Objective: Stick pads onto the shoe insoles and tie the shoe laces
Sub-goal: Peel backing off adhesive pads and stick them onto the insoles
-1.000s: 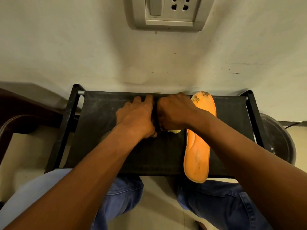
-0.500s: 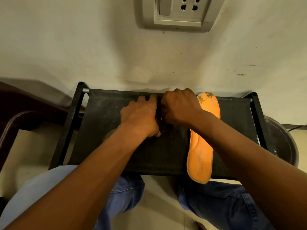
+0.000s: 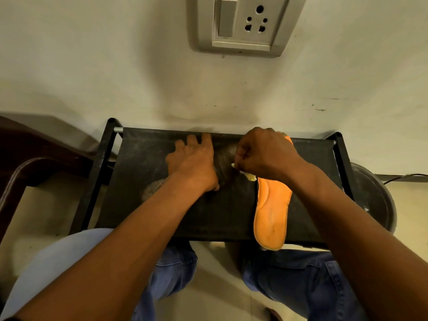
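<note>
On rack: left hand pressing dark insole; right hand pinching yellowish strip (curled).

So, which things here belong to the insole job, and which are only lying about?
Job:
- orange insole
- dark insole under the left hand
- pale yellow strip pinched by the right hand
- black rack shelf as work surface

Lying about:
- wall socket
- brown chair
- dark round bin

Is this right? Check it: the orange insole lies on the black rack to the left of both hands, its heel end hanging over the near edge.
Not quite. The head view shows the orange insole on the black rack to the right, under the right hand and forearm, not left of both hands. The left hand rests further left. The heel end does hang over the near edge.
</note>
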Motion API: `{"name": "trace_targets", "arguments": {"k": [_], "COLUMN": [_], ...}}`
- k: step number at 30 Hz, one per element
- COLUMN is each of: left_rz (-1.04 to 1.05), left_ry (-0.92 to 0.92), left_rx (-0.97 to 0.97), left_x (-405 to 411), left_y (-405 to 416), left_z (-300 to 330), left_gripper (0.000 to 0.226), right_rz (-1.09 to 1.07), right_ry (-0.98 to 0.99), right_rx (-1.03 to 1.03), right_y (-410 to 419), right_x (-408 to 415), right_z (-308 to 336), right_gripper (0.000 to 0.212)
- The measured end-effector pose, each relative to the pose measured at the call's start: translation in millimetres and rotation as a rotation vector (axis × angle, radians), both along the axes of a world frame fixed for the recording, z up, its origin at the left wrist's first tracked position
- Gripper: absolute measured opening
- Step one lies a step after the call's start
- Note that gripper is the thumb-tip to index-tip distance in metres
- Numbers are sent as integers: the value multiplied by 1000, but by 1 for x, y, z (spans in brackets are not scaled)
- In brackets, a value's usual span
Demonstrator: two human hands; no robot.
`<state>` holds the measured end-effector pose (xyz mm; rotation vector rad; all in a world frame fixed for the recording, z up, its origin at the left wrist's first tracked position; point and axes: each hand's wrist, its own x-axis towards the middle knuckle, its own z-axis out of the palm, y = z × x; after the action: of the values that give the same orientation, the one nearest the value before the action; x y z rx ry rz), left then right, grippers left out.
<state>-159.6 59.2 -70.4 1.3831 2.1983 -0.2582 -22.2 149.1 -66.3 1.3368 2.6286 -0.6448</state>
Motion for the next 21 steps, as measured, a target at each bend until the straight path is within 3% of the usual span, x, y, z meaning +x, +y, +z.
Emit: {"name": "trace_targets", "arguments": {"k": [5,9,15,21], "left_rz": [9,10,69,160], "left_ry": [-1,-13,-229,-371], "left_rx": [-4,-8,-10,33], "left_x": [2,-2,-11,-17], "left_y": [-2,-1,4,7], "left_z": [5,6,4,4], "left_gripper": [116,111,61,23], "right_rz": [-258,-320,-313,-302], "right_ry": [192,124,-25,58], "right_rx": [-41,-99,-83,-109], "right_y": [-34,-46,-15,9], "right_x": [20,27,27,14], "right_z": [10,3,1,1], "right_gripper": [12,13,8,6]}}
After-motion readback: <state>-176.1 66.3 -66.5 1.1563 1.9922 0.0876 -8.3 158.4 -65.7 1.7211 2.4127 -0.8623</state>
